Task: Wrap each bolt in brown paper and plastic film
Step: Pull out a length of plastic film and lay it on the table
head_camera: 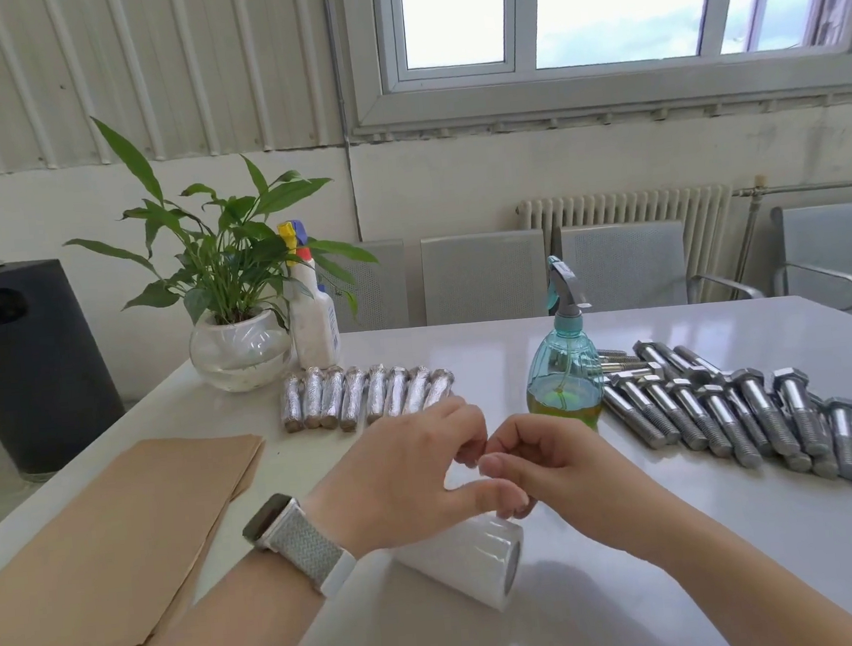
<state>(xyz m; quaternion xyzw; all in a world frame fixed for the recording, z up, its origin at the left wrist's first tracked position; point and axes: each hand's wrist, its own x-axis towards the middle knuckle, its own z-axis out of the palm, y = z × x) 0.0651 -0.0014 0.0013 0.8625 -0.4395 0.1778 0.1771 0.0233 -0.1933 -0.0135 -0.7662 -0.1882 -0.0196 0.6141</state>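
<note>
A white roll of plastic film [465,559] lies on its side at the table's front centre. My left hand [406,474], with a watch on its wrist, and my right hand [554,461] meet just above the roll's upper end. Both have curled fingers that pinch at the film's edge, and the clear film between them is hard to make out. A stack of brown paper sheets [114,546] lies to the left. Several wrapped bolts [363,397] stand in a row behind my hands. Several bare steel bolts [750,407] lie in a pile on the right.
A teal spray bottle [565,377] stands between my hands and the bare bolts. A potted plant in a glass bowl [238,354] and a white spray bottle [314,322] stand at the back left. A dark bin [21,368] stands beside the table and grey chairs [484,276] behind it.
</note>
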